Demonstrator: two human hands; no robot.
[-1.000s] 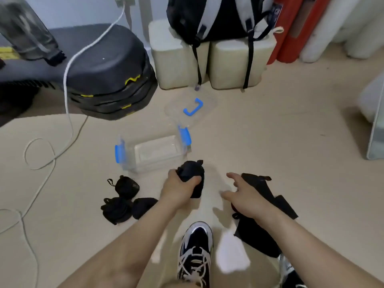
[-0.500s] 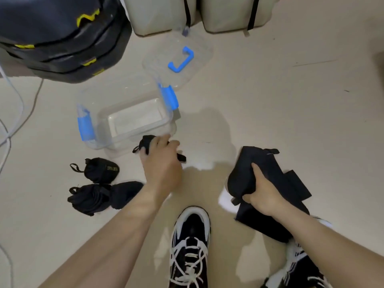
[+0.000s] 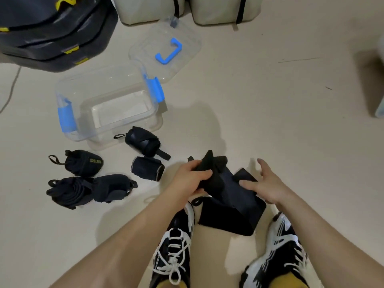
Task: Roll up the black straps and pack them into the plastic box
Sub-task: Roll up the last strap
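While both hands work low in the middle, floor (image 3: 270, 100) fills most of the view, pale beige. Cases (image 3: 52, 28), black with yellow marks, are stacked at top left. Two beige blocks (image 3: 149, 7) sit along the top edge, black webbing hanging down them. Box (image 3: 93, 132), clear plastic with a blue latch on each short end, sits open on the floor left of centre, mouth up. Lid (image 3: 187, 59), clear with a blue handle, lies flat just behind the box's right end. Loose strap (image 3: 228, 210), wide and black, is spread on the floor between the shoes (image 3: 174, 246), its upper end bunched and lifted. Left hand (image 3: 191, 175) grips that bunched end, fingers curled over it. Right hand (image 3: 268, 183) is spread wide, holding nothing, fingertips on the strap's right side, thumb up and apart. Five rolled straps lie outside the box. Top roll (image 3: 143, 143) is touching or just in front of the box's near wall, cannot tell which. Small roll (image 3: 148, 168) is just below it. Labelled roll (image 3: 83, 163) is further left. Two low rolls (image 3: 68, 192) lie side by side, touching, below that. Cable (image 3: 10, 90), thin, at left edge.
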